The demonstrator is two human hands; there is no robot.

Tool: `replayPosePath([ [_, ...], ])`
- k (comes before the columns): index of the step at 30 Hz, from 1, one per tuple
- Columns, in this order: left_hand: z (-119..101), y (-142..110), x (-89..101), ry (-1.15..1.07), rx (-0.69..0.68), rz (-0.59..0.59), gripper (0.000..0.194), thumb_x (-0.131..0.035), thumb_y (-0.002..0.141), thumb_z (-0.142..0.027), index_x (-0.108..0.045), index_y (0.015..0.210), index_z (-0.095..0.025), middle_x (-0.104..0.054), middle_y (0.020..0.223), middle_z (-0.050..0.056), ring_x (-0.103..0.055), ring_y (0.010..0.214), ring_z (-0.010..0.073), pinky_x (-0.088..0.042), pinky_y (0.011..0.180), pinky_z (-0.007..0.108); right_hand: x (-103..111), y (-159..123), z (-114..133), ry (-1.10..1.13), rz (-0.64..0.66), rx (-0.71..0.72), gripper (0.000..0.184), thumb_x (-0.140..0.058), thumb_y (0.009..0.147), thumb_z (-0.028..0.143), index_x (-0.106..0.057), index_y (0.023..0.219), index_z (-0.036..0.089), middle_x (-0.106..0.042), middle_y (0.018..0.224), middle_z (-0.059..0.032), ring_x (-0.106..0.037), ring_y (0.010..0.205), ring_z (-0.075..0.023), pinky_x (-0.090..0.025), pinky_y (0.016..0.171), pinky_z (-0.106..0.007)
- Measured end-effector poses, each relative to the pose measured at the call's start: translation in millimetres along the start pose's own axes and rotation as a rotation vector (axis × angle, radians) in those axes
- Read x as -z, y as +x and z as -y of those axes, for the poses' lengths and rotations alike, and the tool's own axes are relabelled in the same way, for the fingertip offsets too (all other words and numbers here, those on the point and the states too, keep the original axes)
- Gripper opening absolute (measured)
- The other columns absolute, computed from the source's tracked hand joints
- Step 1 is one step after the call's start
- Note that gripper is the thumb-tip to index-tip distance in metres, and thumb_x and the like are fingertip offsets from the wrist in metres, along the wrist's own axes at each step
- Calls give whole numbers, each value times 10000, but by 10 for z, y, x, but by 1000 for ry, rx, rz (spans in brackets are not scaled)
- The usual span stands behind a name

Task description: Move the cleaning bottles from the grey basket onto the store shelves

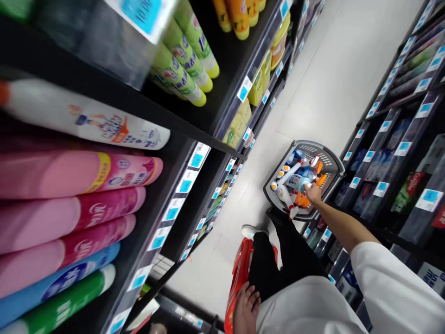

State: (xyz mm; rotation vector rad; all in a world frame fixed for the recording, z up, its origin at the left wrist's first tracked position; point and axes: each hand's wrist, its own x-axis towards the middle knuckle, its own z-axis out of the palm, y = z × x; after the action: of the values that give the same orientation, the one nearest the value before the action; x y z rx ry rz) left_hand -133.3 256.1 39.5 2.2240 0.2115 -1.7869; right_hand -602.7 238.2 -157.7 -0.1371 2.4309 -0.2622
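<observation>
In the head view, the right hand [314, 193] reaches to three o'clock of the picture's centre, its fingers closed at the top of a pale blue bottle [295, 182] lying among the others in a grey basket [336, 163]. The top is likely held because it is narrow and pokes clear of the pile. The basket seems to sit on the pale floor [314, 88], just ahead of a white shoe [253, 230], presumably so that the arm can reach straight down into it. Its contents lie jumbled, tilted every way, probably because loose packs settle as they land.

Between five and six o'clock, the left hand [246, 304] is beside a red basket [239, 273]; its fingers look loosely bent, but whether they grip the rim I cannot tell.

Counts: two hands, two baskets, one bottle at the right fingers. The other packs in the grey basket overlap too much to count surely. On the shelf toward nine o'clock, bottles lie on their sides, ends toward the aisle, perhaps to show their labels: one white bottle [86, 113], three pink bottles [79, 174], one blue bottle [66, 278], one green bottle [69, 301]. At eleven o'clock, three green tubes [194, 37] show clearly, with more partly hidden.
</observation>
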Motion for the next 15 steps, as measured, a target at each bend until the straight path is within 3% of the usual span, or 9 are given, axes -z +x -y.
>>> replayPosePath([
  [6, -257, -386, -91, -42, -129, 102, 362, -721, 778, -325, -681, 1094, -151, -715, 1053, 147, -717, 861, 239, -606, 754, 343, 645, -904, 182, -9, -76, 197, 297, -605, 908, 462, -626, 896, 166, -658, 839, -61, -603, 820, -215, -468, 803, -357],
  [10, -450, -530, 59, -65, -237, 249, 424, -798, 703, -317, -681, 1078, -158, -718, 1029, 129, -713, 857, 225, -595, 780, 341, 1113, -1757, 386, 37, -133, 423, 405, -549, 827, 594, -609, 816, 194, -646, 740, -67, -594, 758, -247, -436, 735, -354],
  [15, -724, -579, 327, -68, -431, 397, 610, -886, 593, -487, -654, 1060, -172, -705, 973, 78, -700, 822, 193, -570, 759, 308, 1624, -2863, 786, 97, -212, 697, 535, -551, 812, 684, -693, 931, 181, -689, 786, -64, -620, 749, -243, -454, 720, -352],
])
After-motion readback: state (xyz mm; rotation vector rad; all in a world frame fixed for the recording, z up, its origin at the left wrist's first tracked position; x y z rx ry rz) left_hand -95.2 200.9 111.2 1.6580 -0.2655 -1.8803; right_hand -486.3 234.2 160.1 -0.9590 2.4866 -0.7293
